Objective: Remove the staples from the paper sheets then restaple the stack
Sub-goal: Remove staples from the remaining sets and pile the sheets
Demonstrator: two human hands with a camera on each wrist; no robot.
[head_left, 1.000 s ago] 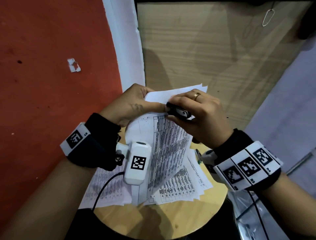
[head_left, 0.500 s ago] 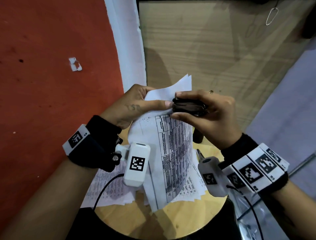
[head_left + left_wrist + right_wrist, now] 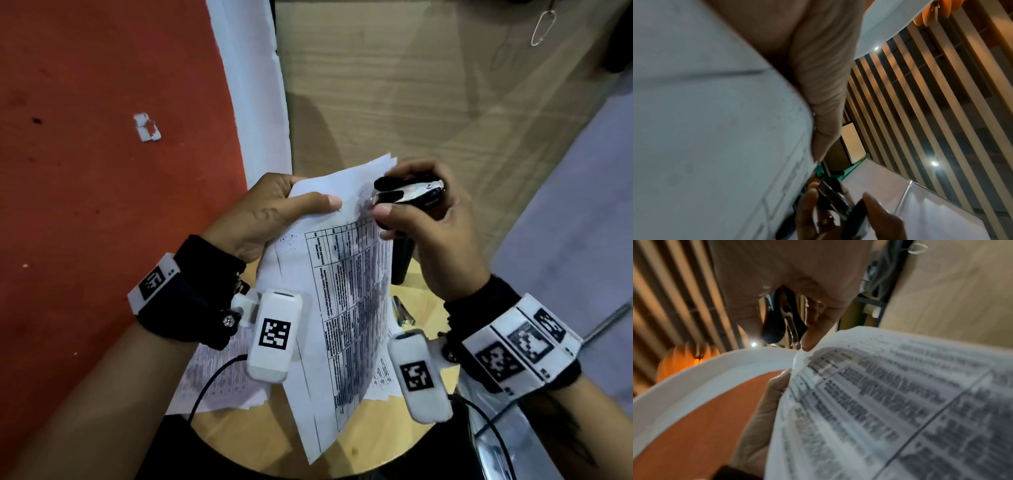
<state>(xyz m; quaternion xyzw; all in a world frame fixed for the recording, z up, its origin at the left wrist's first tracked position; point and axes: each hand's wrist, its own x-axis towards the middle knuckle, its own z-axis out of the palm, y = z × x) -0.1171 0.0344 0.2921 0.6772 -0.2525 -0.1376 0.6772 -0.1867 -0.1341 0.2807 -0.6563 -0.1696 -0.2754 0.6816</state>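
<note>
A stack of printed paper sheets [image 3: 346, 294] hangs lifted above a round wooden stool. My left hand [image 3: 274, 212] pinches its top left part, thumb on the front face. My right hand [image 3: 428, 219] grips a black and chrome staple remover [image 3: 407, 193] at the sheets' upper right corner; its claws point at the paper edge. In the right wrist view the staple remover [image 3: 781, 319] sits between thumb and fingers just above the paper sheets [image 3: 890, 402]. The left wrist view shows the paper sheets [image 3: 715, 129] close up and the staple remover [image 3: 838, 199] beyond. No staple can be made out.
More printed sheets [image 3: 219, 377] lie on the round wooden stool [image 3: 370, 442] under my hands. A dark upright object [image 3: 400, 260] stands on the stool behind the lifted stack, and a small metallic thing [image 3: 404, 311] lies beside it. A wooden panel [image 3: 411, 85] stands behind.
My right hand with the staple remover moved from the middle of the top edge toward the upper right corner. The lifted stack has turned and now hangs steeper.
</note>
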